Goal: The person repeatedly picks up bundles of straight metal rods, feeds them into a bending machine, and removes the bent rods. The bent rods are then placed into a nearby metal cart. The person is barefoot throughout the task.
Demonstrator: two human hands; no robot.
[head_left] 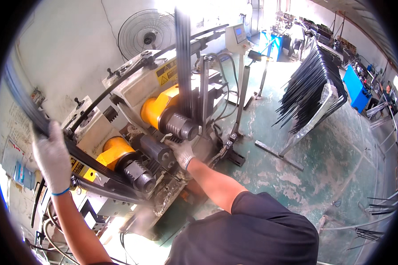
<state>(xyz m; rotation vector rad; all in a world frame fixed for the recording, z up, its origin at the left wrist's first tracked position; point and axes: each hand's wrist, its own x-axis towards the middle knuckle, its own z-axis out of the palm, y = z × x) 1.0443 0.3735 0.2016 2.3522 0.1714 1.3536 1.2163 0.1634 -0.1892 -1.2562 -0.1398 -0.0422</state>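
Observation:
My left hand [53, 157], in a pale work glove, is closed round a bundle of long dark metal bars [25, 100], which is blurred at its upper end. The bars run down past the near yellow-and-black roller head [127, 161] of a bending machine [86, 115]. My right hand [182, 153], also gloved, reaches between the two roller heads with its fingers stretched toward a dark steel block [157, 149]. Some of its fingertips are hard to make out. Behind it, a second bundle of dark bars [183, 66] stands upright against the far yellow roller head [166, 112].
A rack [311, 123] loaded with many bent black bars stands on the worn green floor to the right. A wall fan [149, 37] and a control box [238, 37] are behind the machine. Farther off, people work near blue machines [357, 89]. More thin bars [369, 234] lie at the lower right.

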